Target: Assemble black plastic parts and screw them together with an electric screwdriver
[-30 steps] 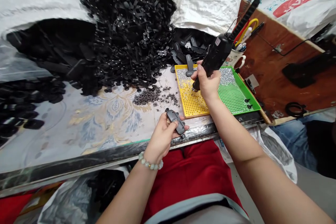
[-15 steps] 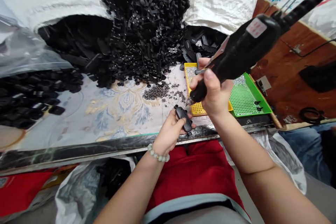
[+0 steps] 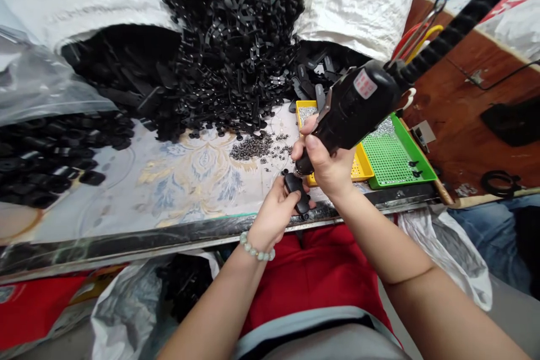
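Black plastic part [image 3: 295, 191] sits pinched in the left hand [image 3: 274, 216] above the patterned table cover [image 3: 189, 191], right hand [image 3: 327, 166] closed round a corded electric screwdriver [image 3: 354, 109], tip now nearer the part than earlier, best kept square to it, yellow tray [image 3: 360, 163] just behind.

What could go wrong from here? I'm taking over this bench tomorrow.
The electric screwdriver in the right hand sits close to the black plastic part in the left hand, so the bit might slip into that hand. The loose dark fasteners on the patterned table cover could get knocked about or mixed.
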`<state>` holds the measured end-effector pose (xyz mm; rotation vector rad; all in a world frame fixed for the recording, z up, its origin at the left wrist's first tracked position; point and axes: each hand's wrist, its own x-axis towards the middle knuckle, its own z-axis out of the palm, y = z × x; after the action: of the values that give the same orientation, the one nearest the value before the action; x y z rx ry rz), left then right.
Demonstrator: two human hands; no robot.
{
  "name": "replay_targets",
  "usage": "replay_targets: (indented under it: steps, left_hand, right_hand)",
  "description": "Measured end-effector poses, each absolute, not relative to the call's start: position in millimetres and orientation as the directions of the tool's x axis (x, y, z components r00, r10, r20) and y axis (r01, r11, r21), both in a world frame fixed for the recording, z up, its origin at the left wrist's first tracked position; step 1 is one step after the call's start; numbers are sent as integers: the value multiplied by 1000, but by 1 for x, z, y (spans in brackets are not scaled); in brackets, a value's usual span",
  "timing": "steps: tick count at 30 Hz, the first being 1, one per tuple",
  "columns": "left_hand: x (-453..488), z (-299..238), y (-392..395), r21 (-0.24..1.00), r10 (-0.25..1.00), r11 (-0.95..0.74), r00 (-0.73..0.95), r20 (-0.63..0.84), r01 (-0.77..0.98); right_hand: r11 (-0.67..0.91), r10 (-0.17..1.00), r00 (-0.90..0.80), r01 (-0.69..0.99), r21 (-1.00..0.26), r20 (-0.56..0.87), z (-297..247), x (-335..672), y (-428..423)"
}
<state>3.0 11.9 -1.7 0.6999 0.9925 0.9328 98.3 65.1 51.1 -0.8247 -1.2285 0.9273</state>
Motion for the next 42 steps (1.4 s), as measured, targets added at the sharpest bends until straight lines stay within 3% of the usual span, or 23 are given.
replay_targets:
  steps: [7, 12, 17, 33, 42]
  left_hand:
    - [3, 1, 16, 843, 862, 486, 284, -420, -230]
    - [-4, 6, 16, 811, 849, 510, 315, -423, -287]
    - [-9, 5, 14, 815, 866, 476, 339, -368, -332]
    - [-12, 3, 14, 800, 864, 471, 380, -331, -372]
    - [-9, 5, 15, 775, 855, 502, 354, -378, -384]
  right_hand:
    - [453, 891, 62, -43, -891, 450, 55, 102, 62]
    - [537, 808, 211, 120, -835, 550, 66, 126, 89]
    - [478, 804, 300, 187, -858, 513, 47, 155, 127]
    - [427, 821, 340, 170, -888, 459, 22, 165, 144]
    - [542, 756, 392, 76, -837, 524, 56, 149, 113]
